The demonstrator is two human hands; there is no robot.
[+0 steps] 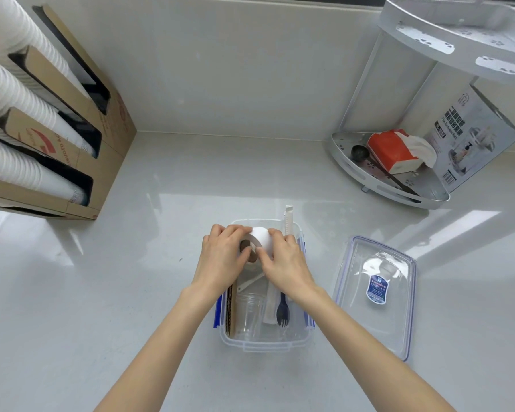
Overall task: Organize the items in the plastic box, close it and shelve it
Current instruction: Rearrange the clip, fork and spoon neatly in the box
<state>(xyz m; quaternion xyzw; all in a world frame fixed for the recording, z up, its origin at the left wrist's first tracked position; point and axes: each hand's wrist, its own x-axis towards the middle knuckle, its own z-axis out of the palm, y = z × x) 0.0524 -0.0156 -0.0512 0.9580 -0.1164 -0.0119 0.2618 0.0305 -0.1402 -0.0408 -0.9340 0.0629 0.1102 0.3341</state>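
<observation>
A clear plastic box (265,344) with blue latches stands open on the white counter in front of me. Over its far end I hold a white roll of tape (262,237) between my left hand (222,257) and my right hand (283,258). Inside the box lie a clear plastic cup (249,313), a dark blue fork (282,310), a brown cardboard piece (231,310) along the left wall and a white wrapped stick (289,221) poking out at the far right corner. The clear lid (375,292) with a blue sticker lies flat to the right of the box.
A white corner shelf rack (390,185) stands at the back right, holding a red tissue pack (396,151), a dark ladle and a printed carton (473,138). At the left, a cardboard dispenser (101,162) holds stacks of white cups.
</observation>
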